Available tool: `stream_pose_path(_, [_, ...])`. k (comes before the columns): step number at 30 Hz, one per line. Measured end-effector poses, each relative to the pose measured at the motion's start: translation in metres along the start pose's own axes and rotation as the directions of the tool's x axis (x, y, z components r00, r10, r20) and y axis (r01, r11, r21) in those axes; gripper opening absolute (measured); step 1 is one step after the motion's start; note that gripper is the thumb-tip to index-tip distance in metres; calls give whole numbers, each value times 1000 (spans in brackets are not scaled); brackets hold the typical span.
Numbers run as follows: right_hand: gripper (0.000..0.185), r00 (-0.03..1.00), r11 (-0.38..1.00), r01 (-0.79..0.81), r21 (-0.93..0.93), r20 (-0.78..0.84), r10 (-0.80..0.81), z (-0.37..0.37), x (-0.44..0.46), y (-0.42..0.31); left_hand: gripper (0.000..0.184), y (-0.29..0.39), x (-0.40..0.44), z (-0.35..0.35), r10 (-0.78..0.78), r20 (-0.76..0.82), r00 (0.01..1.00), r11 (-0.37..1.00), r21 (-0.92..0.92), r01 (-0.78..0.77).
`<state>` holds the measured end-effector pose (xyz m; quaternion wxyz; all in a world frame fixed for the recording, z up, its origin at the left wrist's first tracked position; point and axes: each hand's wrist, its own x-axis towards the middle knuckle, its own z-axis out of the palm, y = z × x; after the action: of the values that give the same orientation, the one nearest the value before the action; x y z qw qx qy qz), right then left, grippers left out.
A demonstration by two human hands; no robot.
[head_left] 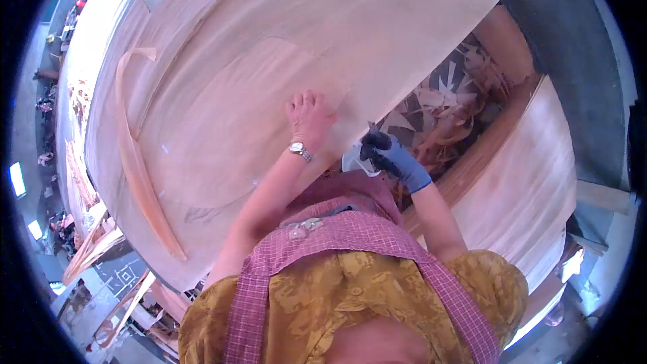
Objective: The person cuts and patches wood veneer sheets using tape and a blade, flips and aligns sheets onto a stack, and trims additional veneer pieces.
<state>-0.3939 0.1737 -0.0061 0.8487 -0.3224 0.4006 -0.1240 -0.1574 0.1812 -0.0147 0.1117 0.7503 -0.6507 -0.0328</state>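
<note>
A large pale wood veneer sheet [269,47] spreads out in front of me. My left hand [312,121], bare with a metal watch [300,152] at the wrist, lies on the sheet with its fingers slightly bent and nothing in them. At the sheet's right edge is my right hand [394,157], in a blue and black glove. Its fingers are closed, and a small dark tip shows above them by the edge. What they grip is too small to name. A pale, thin curved piece [357,160] shows just left of the glove.
Torn veneer scraps [445,104] lie on the floor in the gap right of the sheet. Beyond them stands another veneer stack [512,168]. A long narrow veneer strip [138,168] rests on the sheet's left side. More scraps [145,310] lie at lower left.
</note>
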Motion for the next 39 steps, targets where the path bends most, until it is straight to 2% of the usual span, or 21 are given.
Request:
stream_pose_path(4, [25, 977, 974, 190, -122, -75, -200, -35, 19, -7, 20, 3, 0, 5, -9, 8, 1000, 1000, 23, 9])
stream_pose_path(7, [22, 972, 972, 207, -108, -90, -217, -52, 42, -23, 14, 1, 0, 7, -91, 11, 996, 994, -64, 91])
stream_pose_path(8, [17, 983, 987, 159, -12, -91, -159, -42, 44, -43, 13, 0, -2, 6, -129, 19, 991, 985, -109, 130])
stream_pose_path(11, [15, 948, 953, 287, -93, -115, -297, -36, 75, -63, 10, 5, -1, -13, -300, 22, 954, 928, -226, 297])
stream_pose_path(13, [22, 947, 930, 250, -270, -131, -293, -30, 89, -83, 10, 10, 2, -24, -310, -31, 950, 921, -255, 293])
stream_pose_path(14, [24, 936, 889, 251, -383, -136, -323, -25, 94, -93, 10, 9, 4, -27, -316, -63, 947, 918, -271, 288])
stream_pose_path(15, [27, 925, 835, 247, -491, -138, -355, -17, 100, -100, 10, 5, 2, -26, -381, -79, 921, 864, -387, 323])
stream_pose_path(16, [31, 818, 672, 442, -593, -41, -574, -15, 112, -93, 11, -1, -2, -26, -446, -83, 891, 793, -498, 351])
stream_pose_path(17, [32, 797, 534, 439, -723, 39, -603, -13, 121, -95, 12, -3, -3, -27, -509, -77, 857, 709, -602, 367])
stream_pose_path(19, [33, 759, 203, 409, -890, 208, -617, -4, 136, -96, 13, -11, -7, -34, -594, -133, 794, 659, -647, 384])
stream_pose_path(20, [36, 843, 145, 338, -930, 230, -486, 11, 130, -111, 14, -14, -7, -42, -635, -161, 756, 634, -667, 390])
stream_pose_path(23, [37, 857, -136, 369, -919, 393, -333, 25, 148, -118, 15, -27, -7, -66, -697, -275, 662, 635, -665, 393])
stream_pose_path(26, [35, 763, -302, 414, -859, 509, -399, 22, 172, -104, 13, -42, -10, -79, -741, -335, 582, 598, -723, 345])
stream_pose_path(29, [31, 852, -355, 307, -883, 421, -311, 26, 185, -102, 11, -48, -16, -94, -742, -369, 559, 606, -726, 325])
stream_pose_path(32, [32, 811, -384, 363, -849, 491, -320, 35, 186, -105, 9, -47, -17, -108, -741, -397, 542, 601, -751, 272])
stream_pose_path(35, [30, 815, -438, 268, -858, 445, -372, 68, 164, -118, 9, -58, -29, -114, -739, -411, 533, 618, -729, 294])
stream_pose_path(38, [22, 690, -453, 269, -850, 498, -525, 97, 135, -149, 9, -54, -31, -123, -715, -455, 531, 658, -695, 291])
stream_pose_path(39, [22, 679, -494, 214, -843, 491, -545, 96, 135, -156, 9, -53, -32, -124, -719, -453, 527, 652, -703, 285])
